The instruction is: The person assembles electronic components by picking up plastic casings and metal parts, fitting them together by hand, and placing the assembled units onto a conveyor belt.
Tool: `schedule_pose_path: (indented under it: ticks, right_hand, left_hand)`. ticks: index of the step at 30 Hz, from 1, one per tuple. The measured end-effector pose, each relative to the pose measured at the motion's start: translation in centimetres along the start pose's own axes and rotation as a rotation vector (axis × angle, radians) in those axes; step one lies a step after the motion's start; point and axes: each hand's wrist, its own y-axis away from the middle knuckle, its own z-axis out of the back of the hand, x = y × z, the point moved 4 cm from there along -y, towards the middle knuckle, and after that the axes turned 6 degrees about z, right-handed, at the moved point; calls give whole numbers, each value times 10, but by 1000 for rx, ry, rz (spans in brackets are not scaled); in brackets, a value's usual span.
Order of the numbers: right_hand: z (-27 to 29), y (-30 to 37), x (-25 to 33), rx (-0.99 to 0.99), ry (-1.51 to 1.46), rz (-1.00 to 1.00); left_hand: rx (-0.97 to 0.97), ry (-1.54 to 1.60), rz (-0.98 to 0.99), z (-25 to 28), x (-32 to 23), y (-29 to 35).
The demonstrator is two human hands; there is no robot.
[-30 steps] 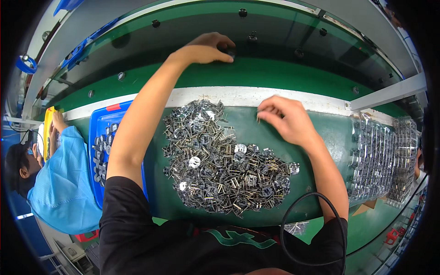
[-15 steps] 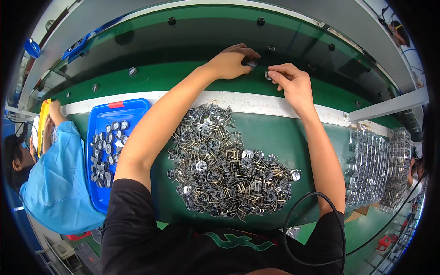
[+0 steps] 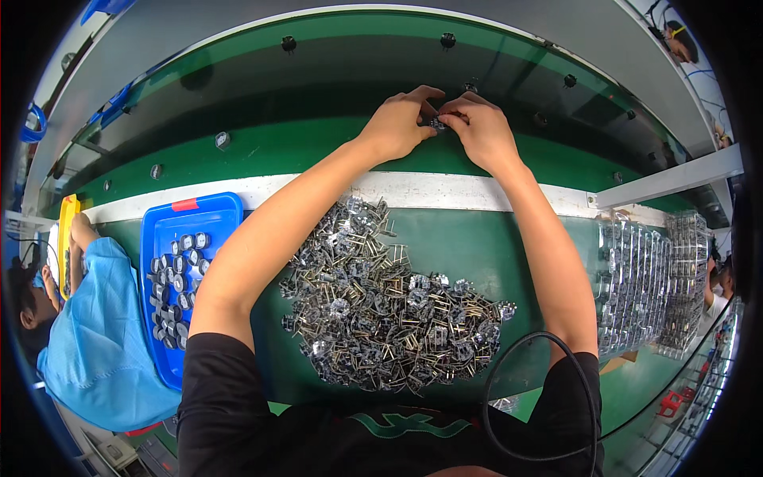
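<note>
Above the green conveyor belt, my two hands meet with their fingertips close together. Between them is a small dark piece with shiny metal, mostly hidden by the fingers. My left hand is closed round a small dark round housing, barely visible now. My right hand pinches a small pinned metal-and-black part against it; whether the two are joined I cannot tell. Between my forearms, a big heap of similar parts with brass-coloured pins lies on the green worktable.
At left a blue tray holds several dark round housings. Stacked clear plastic trays stand at right. More small parts sit along the belt behind a white rail. A co-worker in blue works at left; a black cable loops near my right arm.
My right hand has moved left to my left hand, bringing its part up against the piece there. The view has shifted slightly.
</note>
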Motion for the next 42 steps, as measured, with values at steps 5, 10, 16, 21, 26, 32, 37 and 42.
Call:
schedule_pose_path:
  ticks: [5, 10, 16, 21, 26, 32, 37, 42]
  right_hand:
    - [-2, -2, -7, 7, 112, 45]
    - [-2, 1, -11, 9, 183, 70]
    - [1, 14, -20, -76, 111, 102]
    - [3, 23, -22, -67, 249, 104]
    - [14, 32, -24, 34, 281, 116]
    - [42, 58, 25, -97, 69, 237]
    - [1, 71, 90, 214, -199, 373]
    - [-41, 56, 98, 393, -140, 374]
  left_hand:
    - [38, 4, 4, -7, -3, -4]
    - [65, 6, 6, -15, -4, -10]
    - [38, -53, -65, -24, -9, -15]
    - [-35, -127, -129, -35, -18, -17]
    - [-37, -141, -141, -33, -21, -30]
    - [-26, -258, -206, -18, -18, -37]
    - [-145, -302, -36, 16, 16, -53]
    - [-273, -343, -8, 59, 57, -58]
